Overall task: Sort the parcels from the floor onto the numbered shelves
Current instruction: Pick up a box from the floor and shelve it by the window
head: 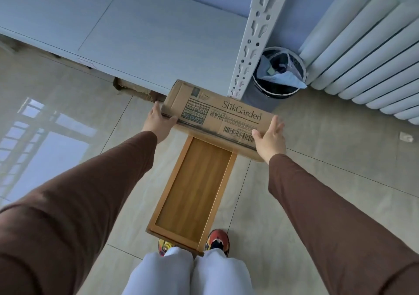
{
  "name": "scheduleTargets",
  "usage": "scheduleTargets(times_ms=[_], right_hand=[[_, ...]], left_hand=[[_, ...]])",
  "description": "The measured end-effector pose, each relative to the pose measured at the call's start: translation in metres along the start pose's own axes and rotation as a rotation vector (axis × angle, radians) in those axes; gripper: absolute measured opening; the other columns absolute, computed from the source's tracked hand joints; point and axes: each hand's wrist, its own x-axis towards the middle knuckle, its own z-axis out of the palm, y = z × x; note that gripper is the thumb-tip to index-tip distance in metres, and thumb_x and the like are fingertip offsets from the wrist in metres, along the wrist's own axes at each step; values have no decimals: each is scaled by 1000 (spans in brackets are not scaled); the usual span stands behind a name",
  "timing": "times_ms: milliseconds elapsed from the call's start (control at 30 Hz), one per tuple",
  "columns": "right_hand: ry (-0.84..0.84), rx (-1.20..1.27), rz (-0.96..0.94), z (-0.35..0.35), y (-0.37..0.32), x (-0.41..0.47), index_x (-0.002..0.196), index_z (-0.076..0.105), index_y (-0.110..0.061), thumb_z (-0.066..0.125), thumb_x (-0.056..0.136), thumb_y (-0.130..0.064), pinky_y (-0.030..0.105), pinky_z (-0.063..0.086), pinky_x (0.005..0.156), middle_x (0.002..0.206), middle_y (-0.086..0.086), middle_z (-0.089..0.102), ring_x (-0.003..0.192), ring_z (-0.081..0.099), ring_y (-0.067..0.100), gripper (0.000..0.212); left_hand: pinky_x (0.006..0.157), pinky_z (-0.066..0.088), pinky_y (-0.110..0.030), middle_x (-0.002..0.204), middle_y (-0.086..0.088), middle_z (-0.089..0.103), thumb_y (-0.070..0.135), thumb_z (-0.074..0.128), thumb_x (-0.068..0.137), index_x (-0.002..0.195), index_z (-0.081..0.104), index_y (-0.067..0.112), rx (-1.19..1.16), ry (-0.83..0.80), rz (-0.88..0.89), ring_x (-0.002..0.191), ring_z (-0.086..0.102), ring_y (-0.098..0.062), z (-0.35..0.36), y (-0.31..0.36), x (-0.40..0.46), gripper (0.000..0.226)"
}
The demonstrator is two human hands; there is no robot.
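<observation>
Holding the cardboard parcel [217, 115] at frame centre by both ends: left hand [158, 122] with thumb on top, right hand [271, 136] flat, fingers spread. Raised above the wooden tray [192, 192], apparently heading to the shelf [136, 29] above.

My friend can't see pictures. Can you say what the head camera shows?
Two hands, left hand and right hand, hold the ends of a cardboard box near a white shelf. A wooden tray lies on the tiled floor below.
</observation>
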Motion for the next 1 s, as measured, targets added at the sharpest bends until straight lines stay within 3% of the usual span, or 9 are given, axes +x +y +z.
scheduleTargets(times_ms=[167,367,500,567,733,767,833,933,1000], right_hand=[[99,225,79,12,3,6,163,-8,-28,60,100,-42,47,38,117,171,19,5,146,37,44,94],[97,315,66,-12,-35,-41,164,2,-22,66,98,-36,47,45,112,164,13,28,141,47,34,93],[87,394,-8,-55,-92,-96,163,12,-12,70,95,-33,46,48,112,159,14,34,138,49,31,92],[68,447,-28,-84,-129,-127,161,19,-11,71,95,-36,46,49,109,156,13,38,136,51,29,88],[-31,671,-150,-154,-235,-200,135,56,-22,72,84,-56,36,56,95,127,-5,57,110,64,13,64],[-53,749,-190,-167,-258,-217,132,55,-26,73,87,-50,31,53,92,125,-7,54,107,62,11,53],[-103,883,-256,-192,-303,-253,141,50,-28,75,89,-42,30,48,93,130,-5,47,114,56,14,59],[-231,1057,-348,-221,-368,-307,137,47,-38,75,83,-48,46,50,108,144,-3,49,128,55,21,62],[-344,1145,-405,-236,-406,-344,136,46,-38,71,92,-39,45,52,106,140,0,57,124,61,21,50]], left_hand=[[93,47,-35,131,-7,57,44,59,100,154,31,15,-260,-4,-79,112,57,-24,19,-12,13,68],[90,44,-33,122,-5,55,39,63,99,149,36,15,-402,85,-122,110,55,-23,-28,-11,-25,62],[103,47,-41,133,-9,52,47,69,92,146,38,22,-483,204,-155,116,56,-26,-112,-11,-73,68],[99,48,-37,131,-7,54,43,73,91,147,38,22,-575,267,-145,115,57,-24,-163,-5,-103,69],[97,45,-29,125,-3,54,39,80,87,145,36,17,-840,496,-132,114,57,-19,-301,19,-179,75],[95,45,-29,123,-3,54,42,80,86,138,39,18,-878,546,-127,113,57,-19,-329,21,-193,71],[89,43,-31,117,-1,53,48,79,84,123,41,22,-950,618,-81,105,54,-19,-384,28,-223,60],[84,44,-37,123,4,55,47,75,89,129,35,30,-1075,669,6,101,55,-15,-462,41,-270,59],[85,49,-40,122,3,57,50,76,86,133,33,34,-1150,710,75,97,60,-17,-513,43,-300,66]])
